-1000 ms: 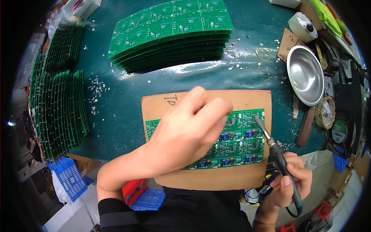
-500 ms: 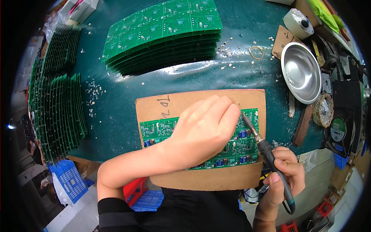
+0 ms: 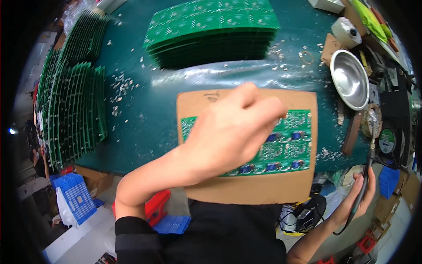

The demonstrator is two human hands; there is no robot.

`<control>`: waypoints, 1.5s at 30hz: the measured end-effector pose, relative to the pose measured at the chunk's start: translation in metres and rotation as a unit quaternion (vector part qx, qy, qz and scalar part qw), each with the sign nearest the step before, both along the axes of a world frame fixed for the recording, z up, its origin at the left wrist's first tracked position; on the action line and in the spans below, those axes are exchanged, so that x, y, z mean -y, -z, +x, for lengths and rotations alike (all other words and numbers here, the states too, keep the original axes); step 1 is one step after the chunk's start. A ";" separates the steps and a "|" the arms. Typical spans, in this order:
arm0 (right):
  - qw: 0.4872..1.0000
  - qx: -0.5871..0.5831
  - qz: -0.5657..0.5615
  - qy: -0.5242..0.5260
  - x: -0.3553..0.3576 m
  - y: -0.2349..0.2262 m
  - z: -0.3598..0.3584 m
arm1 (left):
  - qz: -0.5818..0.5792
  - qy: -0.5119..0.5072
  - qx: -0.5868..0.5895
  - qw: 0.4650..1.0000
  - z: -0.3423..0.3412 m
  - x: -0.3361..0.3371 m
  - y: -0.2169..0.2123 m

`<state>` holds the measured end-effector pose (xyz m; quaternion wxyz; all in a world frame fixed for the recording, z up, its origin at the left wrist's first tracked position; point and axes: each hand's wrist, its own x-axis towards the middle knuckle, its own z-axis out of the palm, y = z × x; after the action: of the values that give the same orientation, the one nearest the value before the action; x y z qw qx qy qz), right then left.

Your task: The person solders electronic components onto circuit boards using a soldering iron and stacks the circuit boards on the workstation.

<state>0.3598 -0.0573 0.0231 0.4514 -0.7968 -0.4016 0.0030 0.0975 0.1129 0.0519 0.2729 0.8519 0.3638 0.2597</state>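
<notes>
A green circuit board [image 3: 303, 152] with blue and silver parts lies on a brown cardboard sheet [image 3: 250, 189] in front of me. Over the board's upper middle, my left hand [image 3: 233, 127] is closed, thumb and forefinger pinched near its upper right. Whatever that pinch holds is hidden. My right hand [image 3: 358, 198] grips a soldering iron [image 3: 372, 154] by its dark handle, out to the right. The iron's tip points up into a round tip cleaner [image 3: 370, 116] with silvery wire-like filling, apparently touching it.
A tall stack of green boards [image 3: 211, 22] stands at the back, and rows of upright boards [image 3: 74, 114] line the left. Small pale components [image 3: 121, 86] are scattered on the green mat. At right are a metal bowl [image 3: 349, 79], a white roll [image 3: 346, 33] and a black fan [image 3: 387, 143].
My right hand has carried the soldering iron from the board rightward to the tip cleaner. My left hand stays pinched over the board. The whole view has shifted somewhat.
</notes>
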 end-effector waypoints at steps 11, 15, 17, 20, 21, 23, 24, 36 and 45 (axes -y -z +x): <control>0.855 -0.205 0.102 -0.466 -0.004 -0.008 -0.145 | -0.003 0.004 0.011 1.000 -0.130 0.044 0.012; 0.845 -0.204 -0.007 -0.495 -0.004 -0.017 -0.164 | -0.006 -0.009 0.050 0.999 -0.136 0.045 0.025; 0.847 -0.211 -0.027 -0.486 -0.003 -0.016 -0.169 | -0.002 -0.006 0.057 0.998 -0.138 0.043 0.029; 0.847 -0.218 -0.051 -0.481 -0.004 -0.015 -0.173 | 0.003 -0.002 0.071 0.997 -0.138 0.042 0.033; 0.847 -0.217 -0.053 -0.482 -0.004 -0.014 -0.174 | 0.004 -0.003 0.079 0.997 -0.138 0.042 0.035; 0.848 -0.221 -0.054 -0.480 -0.004 -0.012 -0.175 | 0.012 -0.004 0.080 0.997 -0.137 0.041 0.036; 0.847 -0.220 -0.055 -0.480 -0.007 -0.011 -0.176 | 0.022 -0.004 0.079 0.997 -0.136 0.041 0.037; 0.903 -0.170 0.038 -0.393 0.002 -0.020 -0.160 | -0.024 -0.023 0.101 0.994 -0.123 0.047 0.025; 0.899 -0.180 0.051 -0.397 -0.002 -0.009 -0.157 | 0.052 -0.010 0.072 0.996 -0.094 0.047 0.045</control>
<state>0.2032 -0.0552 0.0320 0.5172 -0.5333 -0.5961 0.3044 0.0039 0.0660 0.0070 0.2513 0.8402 0.3383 0.3414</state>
